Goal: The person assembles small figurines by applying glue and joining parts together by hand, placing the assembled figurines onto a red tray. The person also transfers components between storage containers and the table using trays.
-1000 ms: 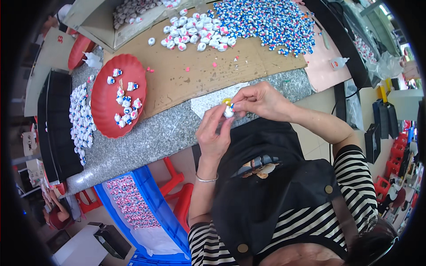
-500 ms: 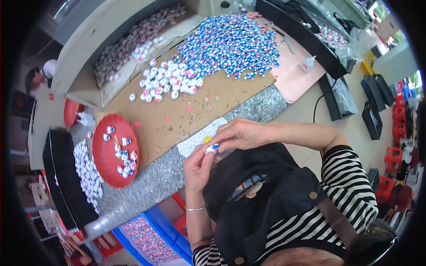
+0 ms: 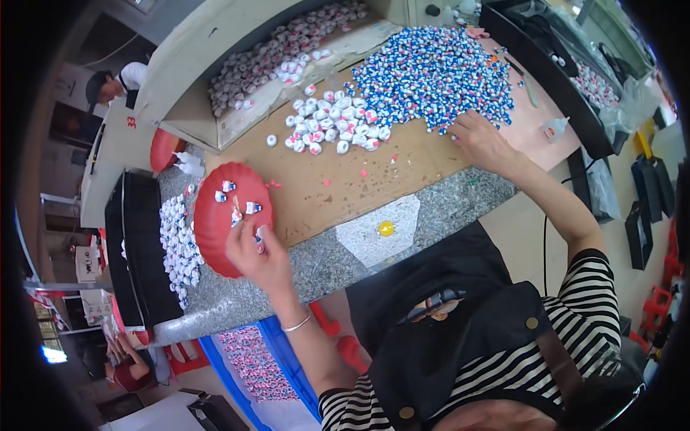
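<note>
My left hand (image 3: pixel 260 257) is over the near edge of the scalloped red plate (image 3: pixel 213 248), its thumb and fingers curled round a small white-and-blue figure (image 3: pixel 261 248) that is partly hidden. Several similar white-and-blue figures (image 3: pixel 252 207) lie in the plate. Far to the right, my right hand (image 3: pixel 478 140) reaches down to the near edge of a wide pile of small blue-and-white pieces (image 3: pixel 435 79). Its fingers are bent together at the pieces; whatever they pinch is too small to make out. A heap of round white pieces with pink spots (image 3: pixel 330 122) sits between the hands, farther back.
A yellow disc (image 3: pixel 387 228) rests on a white speckled sheet (image 3: pixel 359 241) at the grey counter's near edge. White-and-blue pieces (image 3: pixel 176 241) line the plate's left side, beside a black box (image 3: pixel 144 244). At the right are a squeeze bottle (image 3: pixel 555 129) and a long black tray (image 3: pixel 546 75).
My hands have parted from the small figure they both held above the speckled sheet. The left went left to the plate, the right went to the blue pile. The view has shifted too.
</note>
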The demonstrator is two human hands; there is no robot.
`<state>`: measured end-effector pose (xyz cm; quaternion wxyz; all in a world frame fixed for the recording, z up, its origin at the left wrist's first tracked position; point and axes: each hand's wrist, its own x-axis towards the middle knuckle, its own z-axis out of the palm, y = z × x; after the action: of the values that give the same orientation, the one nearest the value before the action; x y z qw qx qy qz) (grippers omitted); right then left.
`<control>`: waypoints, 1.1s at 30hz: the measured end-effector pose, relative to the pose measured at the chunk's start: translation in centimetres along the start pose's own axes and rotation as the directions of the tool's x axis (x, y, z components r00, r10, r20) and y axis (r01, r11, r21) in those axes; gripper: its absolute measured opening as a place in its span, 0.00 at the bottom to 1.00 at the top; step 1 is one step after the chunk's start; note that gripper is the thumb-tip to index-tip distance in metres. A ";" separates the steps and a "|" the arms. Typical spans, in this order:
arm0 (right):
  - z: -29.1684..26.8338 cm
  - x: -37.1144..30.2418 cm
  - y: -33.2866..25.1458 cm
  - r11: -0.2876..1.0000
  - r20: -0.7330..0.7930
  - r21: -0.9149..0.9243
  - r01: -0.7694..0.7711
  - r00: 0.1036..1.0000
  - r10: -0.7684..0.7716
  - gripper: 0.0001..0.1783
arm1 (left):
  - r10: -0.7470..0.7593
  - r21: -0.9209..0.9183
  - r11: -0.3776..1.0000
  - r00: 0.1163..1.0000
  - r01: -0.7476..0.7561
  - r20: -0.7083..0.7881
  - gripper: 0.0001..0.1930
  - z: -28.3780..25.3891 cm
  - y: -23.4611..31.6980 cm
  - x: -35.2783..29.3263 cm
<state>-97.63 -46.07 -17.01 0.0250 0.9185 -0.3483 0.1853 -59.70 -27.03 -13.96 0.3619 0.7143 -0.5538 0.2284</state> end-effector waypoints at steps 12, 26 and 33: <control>-0.1 2.1 -6.1 0.941 0.166 0.305 0.143 0.965 -0.201 0.05 | 0.060 -0.422 0.891 0.875 0.170 0.480 0.10 13.0 7.0 4.8; -0.1 1.4 -9.6 0.842 0.096 0.527 0.114 0.977 -0.193 0.08 | -0.295 -0.567 -0.181 0.506 0.804 0.811 0.21 -1.1 6.5 -8.9; -1.3 2.7 -14.7 0.804 0.197 0.477 0.356 0.847 -0.493 0.15 | -0.288 -0.657 -0.311 0.591 0.687 0.754 0.18 -2.4 6.0 -9.4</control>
<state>-86.59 -36.46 -13.64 -0.1882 0.9738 -0.0818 0.0982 -67.87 -20.06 -17.65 0.7142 0.4280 -0.2181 -0.5091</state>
